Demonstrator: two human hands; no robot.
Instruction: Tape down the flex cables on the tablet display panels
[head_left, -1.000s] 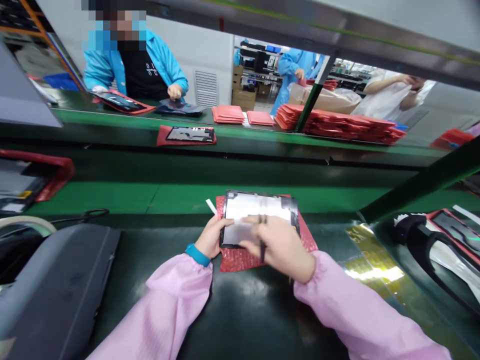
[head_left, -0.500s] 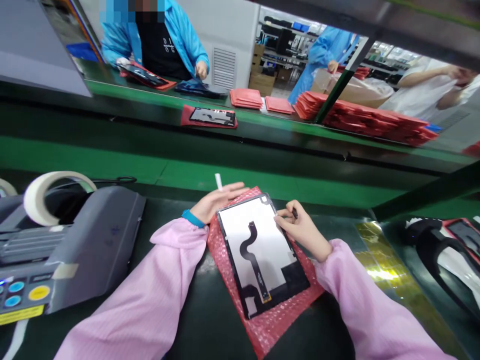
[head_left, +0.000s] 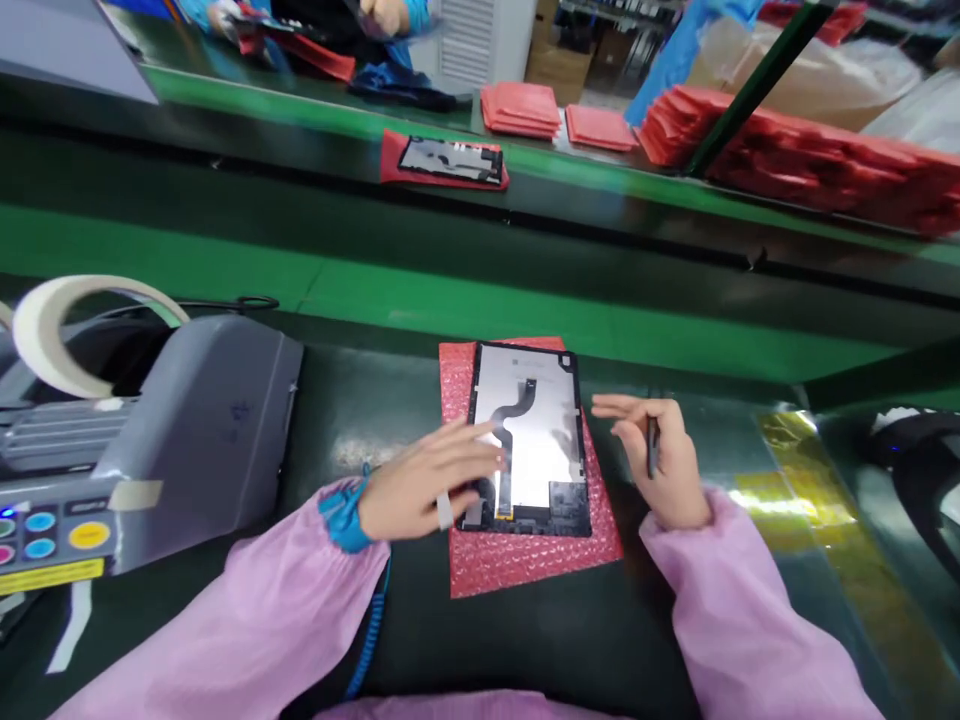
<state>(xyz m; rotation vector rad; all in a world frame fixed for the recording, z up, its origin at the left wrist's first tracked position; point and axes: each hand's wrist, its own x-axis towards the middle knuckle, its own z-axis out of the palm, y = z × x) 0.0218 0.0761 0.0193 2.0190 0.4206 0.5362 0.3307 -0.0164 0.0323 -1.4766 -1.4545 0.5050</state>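
Observation:
A tablet display panel (head_left: 536, 430) with a black flex cable lies back up on a red bubble-wrap sheet (head_left: 525, 555) on the dark bench. My left hand (head_left: 431, 485) lies flat with fingers stretched over the panel's lower left edge. A small strip sits on one of its fingers. My right hand (head_left: 660, 455) hovers just right of the bubble wrap, fingers partly extended, with a dark pen-like tool (head_left: 652, 445) tucked in it. Both arms wear pink sleeves. A blue wrist strap (head_left: 341, 515) with a coiled cord is on my left wrist.
A grey tape dispenser machine (head_left: 150, 440) with a tape roll (head_left: 52, 330) stands at left. A green conveyor (head_left: 375, 290) runs beyond the bench. Another panel on red wrap (head_left: 446, 160) and stacks of red bags (head_left: 810, 160) lie on the far bench, where another person's hands work.
The panel and bubble wrap have been turned upright and squared. My left hand moved from beyond the panel onto its lower left edge. My right hand drew off to the right.

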